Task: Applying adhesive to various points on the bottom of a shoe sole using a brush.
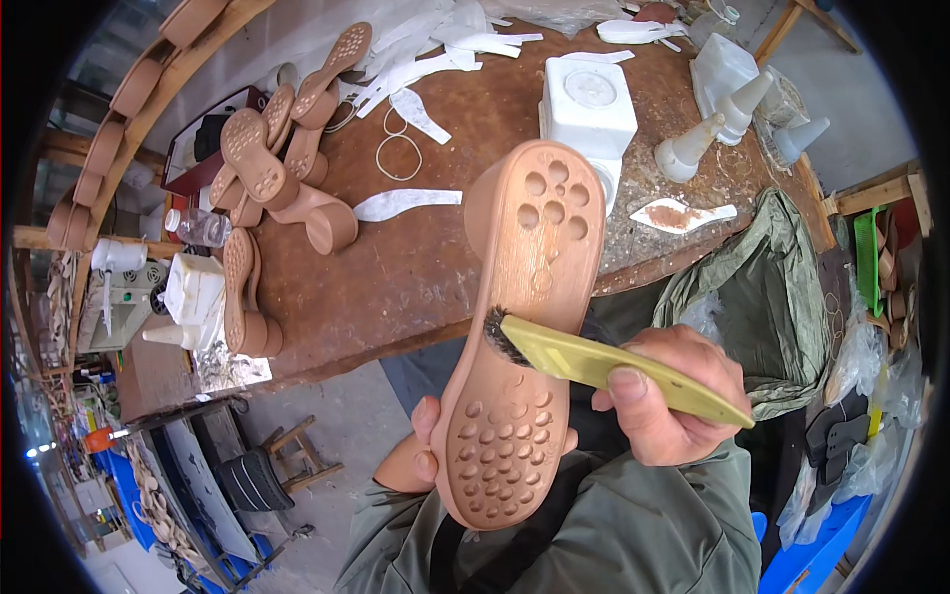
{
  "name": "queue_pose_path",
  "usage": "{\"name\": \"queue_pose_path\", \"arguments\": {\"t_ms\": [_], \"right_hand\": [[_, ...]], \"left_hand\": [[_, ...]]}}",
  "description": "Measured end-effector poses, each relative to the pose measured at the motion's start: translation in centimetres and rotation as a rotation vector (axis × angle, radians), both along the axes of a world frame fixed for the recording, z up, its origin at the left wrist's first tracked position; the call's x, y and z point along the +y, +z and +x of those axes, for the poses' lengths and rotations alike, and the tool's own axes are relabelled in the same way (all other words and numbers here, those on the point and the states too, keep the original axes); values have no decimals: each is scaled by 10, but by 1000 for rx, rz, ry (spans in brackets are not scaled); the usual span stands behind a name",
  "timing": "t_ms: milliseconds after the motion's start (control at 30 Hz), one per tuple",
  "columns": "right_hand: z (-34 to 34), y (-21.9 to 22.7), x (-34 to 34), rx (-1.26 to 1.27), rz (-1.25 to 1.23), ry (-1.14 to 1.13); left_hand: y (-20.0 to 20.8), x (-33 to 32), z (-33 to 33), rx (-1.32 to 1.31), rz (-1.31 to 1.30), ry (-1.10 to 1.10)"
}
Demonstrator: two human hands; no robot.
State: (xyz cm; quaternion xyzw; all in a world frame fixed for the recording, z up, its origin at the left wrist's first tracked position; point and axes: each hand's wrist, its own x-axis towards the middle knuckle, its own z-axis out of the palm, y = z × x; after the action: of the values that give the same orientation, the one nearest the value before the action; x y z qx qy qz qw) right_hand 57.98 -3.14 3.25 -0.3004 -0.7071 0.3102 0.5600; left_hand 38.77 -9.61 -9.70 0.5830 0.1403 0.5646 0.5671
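Note:
A tan heeled shoe sole (534,287) stands out in front of me, its face with round hollows at both ends turned up. Gripping its near, wider part from behind, my left hand (426,436) shows only fingertips at the edges; the rest is hidden. My right hand (683,396) is closed around the yellow-green handle of a brush (584,366), thumb on top. The brush's dark bristles (503,339) touch the sole at its narrow middle, by the left edge.
On the brown table (416,267) lie more tan soles (259,158) and white cut pieces (408,204). A white square container (590,109) stands behind the sole, with nozzle-topped bottles (688,150) farther right. A green plastic bag (762,287) hangs open at the right. Stools (292,455) stand lower left.

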Motion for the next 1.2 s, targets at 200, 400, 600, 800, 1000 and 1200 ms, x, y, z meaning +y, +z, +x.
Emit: {"name": "queue_pose_path", "arguments": {"t_ms": [200, 400, 600, 800, 1000, 1200], "right_hand": [[-10, -13, -9, 15, 145, 39], [-19, -18, -18, 24, 190, 40], [-22, -19, -24, 34, 181, 71], [-24, -19, -29, 29, 199, 79], [-24, -23, -38, 40, 207, 130], [-8, -12, -7, -16, -19, 286]], "left_hand": [[9, -7, 3, -137, -120, -4], [23, -8, 8, -397, -320, 18], [32, 1, 13, -607, -452, -15], [36, 13, 17, -763, -528, -96], [45, 15, 13, -834, -556, -278], [54, 24, 9, -883, -593, -434]]}}
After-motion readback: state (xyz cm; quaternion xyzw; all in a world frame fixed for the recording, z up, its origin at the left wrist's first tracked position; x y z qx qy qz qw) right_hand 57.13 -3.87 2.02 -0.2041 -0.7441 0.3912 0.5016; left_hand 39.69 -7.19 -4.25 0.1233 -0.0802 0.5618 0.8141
